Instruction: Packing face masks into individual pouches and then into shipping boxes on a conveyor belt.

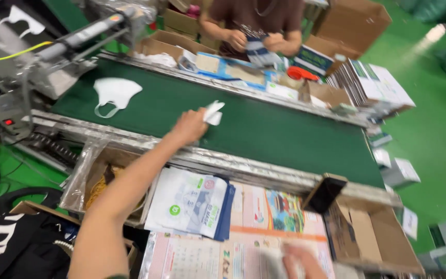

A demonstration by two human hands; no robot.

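Carton (383,243) open, empty; L hand (191,126) w/ white mask (213,112).

White-and-blue flat pouches (189,202), stacked below the green belt (264,129). Brown open carton (373,240) at lower right. Stack of green-and-white flat boxes (370,82) beyond the belt's far end.

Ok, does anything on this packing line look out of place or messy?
Mostly tidy. One white mask lies alone and skewed on the green belt, its ear loop trailing off its lower edge. The left hand grips another white mask over the belt. Small boxes sit scattered on the green floor at right.
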